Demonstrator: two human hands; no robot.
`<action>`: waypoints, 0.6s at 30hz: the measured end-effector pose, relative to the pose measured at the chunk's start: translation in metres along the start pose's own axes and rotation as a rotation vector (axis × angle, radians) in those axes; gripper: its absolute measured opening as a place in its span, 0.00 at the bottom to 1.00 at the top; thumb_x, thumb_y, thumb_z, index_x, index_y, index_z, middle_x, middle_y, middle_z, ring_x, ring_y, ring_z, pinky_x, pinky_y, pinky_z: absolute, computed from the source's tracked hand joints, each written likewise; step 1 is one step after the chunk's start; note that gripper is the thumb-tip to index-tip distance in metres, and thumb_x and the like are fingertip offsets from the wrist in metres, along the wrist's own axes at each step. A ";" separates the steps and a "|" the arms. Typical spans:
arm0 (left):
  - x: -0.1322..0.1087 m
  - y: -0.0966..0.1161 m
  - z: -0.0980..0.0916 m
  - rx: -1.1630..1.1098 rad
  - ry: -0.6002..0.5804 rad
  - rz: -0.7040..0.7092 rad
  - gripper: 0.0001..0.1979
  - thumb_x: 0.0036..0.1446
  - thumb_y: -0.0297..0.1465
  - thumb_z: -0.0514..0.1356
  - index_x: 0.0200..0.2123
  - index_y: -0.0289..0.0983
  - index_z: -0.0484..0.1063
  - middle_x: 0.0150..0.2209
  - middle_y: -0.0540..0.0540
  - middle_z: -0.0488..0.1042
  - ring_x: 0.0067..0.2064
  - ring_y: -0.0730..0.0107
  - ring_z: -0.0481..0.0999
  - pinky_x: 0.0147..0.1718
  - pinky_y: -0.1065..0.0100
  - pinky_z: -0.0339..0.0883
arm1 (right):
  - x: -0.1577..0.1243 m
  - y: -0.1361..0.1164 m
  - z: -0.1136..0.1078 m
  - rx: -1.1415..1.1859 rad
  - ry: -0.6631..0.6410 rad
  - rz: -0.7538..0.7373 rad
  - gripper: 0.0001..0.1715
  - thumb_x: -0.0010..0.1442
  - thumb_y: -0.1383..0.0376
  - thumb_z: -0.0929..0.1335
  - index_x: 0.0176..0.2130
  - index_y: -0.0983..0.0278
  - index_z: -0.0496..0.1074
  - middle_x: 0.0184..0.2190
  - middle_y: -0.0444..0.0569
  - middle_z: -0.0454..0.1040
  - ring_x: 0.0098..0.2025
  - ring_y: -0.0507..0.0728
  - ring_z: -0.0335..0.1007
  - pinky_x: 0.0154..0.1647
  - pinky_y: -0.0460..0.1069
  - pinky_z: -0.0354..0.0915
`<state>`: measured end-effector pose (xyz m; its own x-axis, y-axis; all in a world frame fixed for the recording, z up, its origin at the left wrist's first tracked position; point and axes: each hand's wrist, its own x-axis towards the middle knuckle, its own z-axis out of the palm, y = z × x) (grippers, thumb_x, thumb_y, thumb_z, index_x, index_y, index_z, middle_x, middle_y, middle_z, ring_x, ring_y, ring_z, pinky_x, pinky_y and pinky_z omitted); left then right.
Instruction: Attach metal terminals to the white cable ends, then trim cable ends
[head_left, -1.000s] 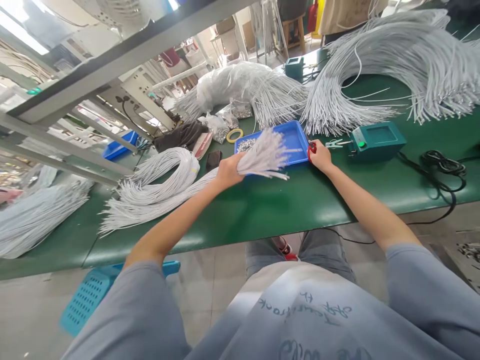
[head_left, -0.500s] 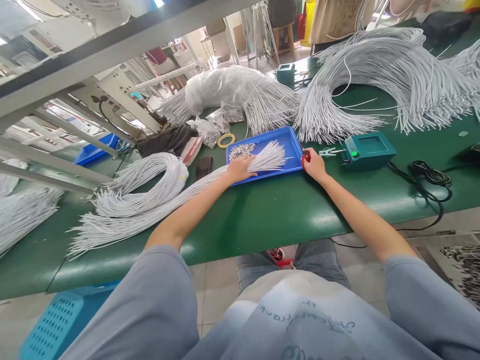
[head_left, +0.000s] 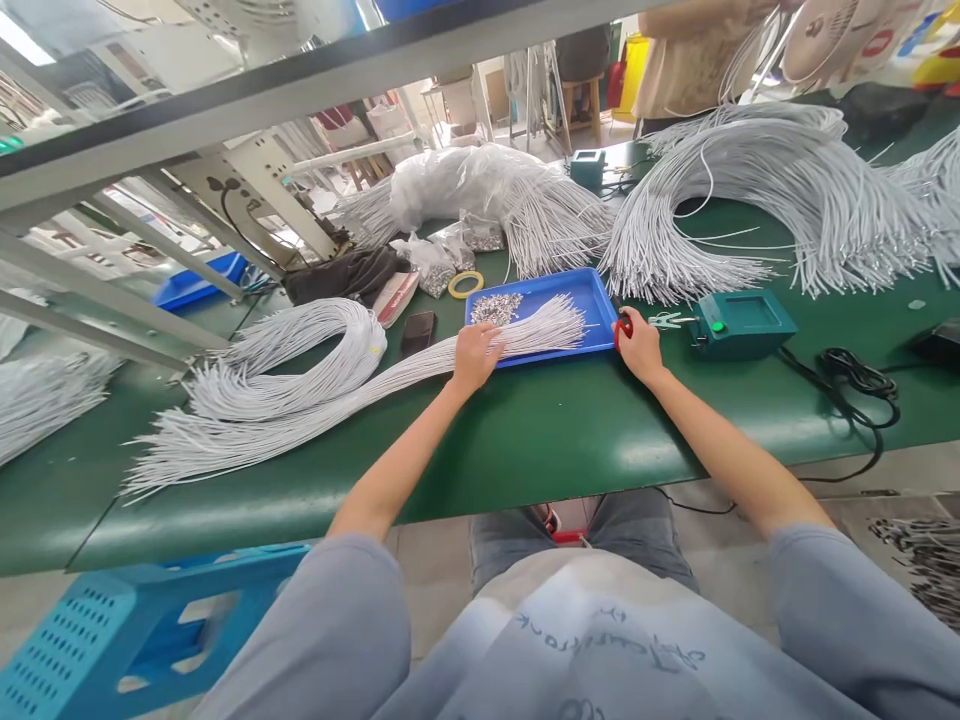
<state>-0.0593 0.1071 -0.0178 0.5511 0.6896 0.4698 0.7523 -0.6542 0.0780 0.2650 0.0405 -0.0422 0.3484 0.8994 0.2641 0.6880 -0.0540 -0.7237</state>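
My left hand (head_left: 475,355) lies on a long bundle of white cords (head_left: 315,385) at the near left corner of a blue tray (head_left: 592,312), fingers curled over the strands. The bundle's cut ends fan out across the tray, beside a small heap of metal bits (head_left: 496,306). My right hand (head_left: 637,342) rests just right of the tray, closed on a small red-handled tool (head_left: 622,326).
A teal box machine (head_left: 742,322) with a clip and black cable (head_left: 855,380) stands to the right. Big heaps of white cords (head_left: 757,190) lie behind and at far left. Tape roll (head_left: 466,284), phone (head_left: 418,330), bagged parts, a blue stool (head_left: 127,630) below the table.
My left hand has lowered the fanned cord ends from above the tray down onto it and flattened them. My right hand has stayed beside the tray.
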 end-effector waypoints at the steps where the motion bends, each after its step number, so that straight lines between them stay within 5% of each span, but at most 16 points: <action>1: -0.007 -0.002 -0.002 0.002 0.015 -0.027 0.18 0.68 0.36 0.48 0.45 0.35 0.74 0.45 0.35 0.76 0.49 0.55 0.73 0.50 0.51 0.63 | -0.001 -0.001 -0.001 -0.006 0.011 -0.009 0.28 0.61 0.57 0.60 0.57 0.66 0.68 0.40 0.60 0.80 0.44 0.68 0.76 0.50 0.61 0.68; 5: -0.021 -0.006 -0.010 -0.002 -0.036 -0.007 0.16 0.66 0.32 0.50 0.38 0.36 0.77 0.38 0.38 0.76 0.42 0.58 0.73 0.42 0.56 0.65 | 0.002 -0.001 -0.005 -0.045 0.057 -0.024 0.32 0.61 0.55 0.60 0.58 0.69 0.68 0.38 0.63 0.79 0.42 0.69 0.76 0.49 0.62 0.68; 11: -0.008 0.001 -0.017 0.011 -0.104 0.063 0.13 0.64 0.27 0.51 0.33 0.36 0.76 0.38 0.37 0.76 0.42 0.55 0.72 0.43 0.54 0.64 | 0.007 0.008 -0.007 0.017 0.185 -0.051 0.35 0.61 0.49 0.59 0.56 0.70 0.69 0.34 0.60 0.78 0.37 0.66 0.75 0.46 0.61 0.68; 18: -0.003 0.005 -0.023 0.003 -0.020 0.032 0.14 0.64 0.26 0.46 0.37 0.34 0.71 0.30 0.39 0.75 0.34 0.58 0.73 0.37 0.59 0.63 | 0.005 0.005 -0.010 0.113 0.219 -0.037 0.36 0.58 0.41 0.60 0.48 0.66 0.72 0.25 0.50 0.72 0.29 0.61 0.69 0.39 0.58 0.67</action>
<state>-0.0655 0.0946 0.0017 0.5823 0.6742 0.4544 0.7349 -0.6755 0.0606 0.2767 0.0406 -0.0376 0.4623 0.7838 0.4146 0.6318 0.0369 -0.7743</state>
